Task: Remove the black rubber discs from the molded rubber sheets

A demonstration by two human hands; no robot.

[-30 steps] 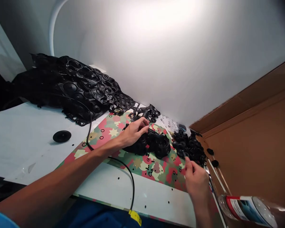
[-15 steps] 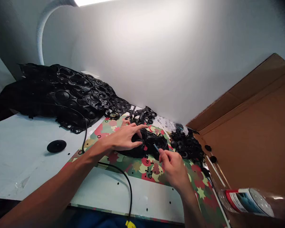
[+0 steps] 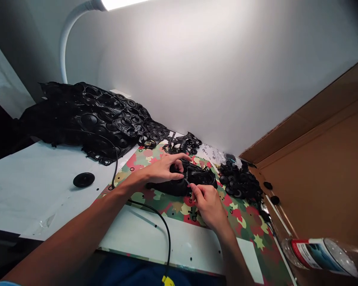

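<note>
My left hand (image 3: 164, 170) lies with fingers stretched over a piece of black rubber sheet (image 3: 197, 178) moulded with round parts, on a camouflage-patterned mat (image 3: 244, 222). My right hand (image 3: 205, 202) is pinched on a thin pointed tool (image 3: 186, 182) whose tip touches the sheet beside my left fingers. A heap of loose black round parts (image 3: 240, 182) lies just to the right of the sheet.
A large pile of black moulded sheets (image 3: 89, 115) covers the back left of the white table (image 3: 32, 190). A single black disc (image 3: 84, 179) and a black cable (image 3: 155, 214) lie near the mat. A cardboard box (image 3: 322, 174) stands at the right, a plastic bottle (image 3: 319, 256) in front of it.
My right hand came left from the heap of loose parts to the sheet under my left hand, bringing the thin tool to it. My left hand stayed on the sheet.
</note>
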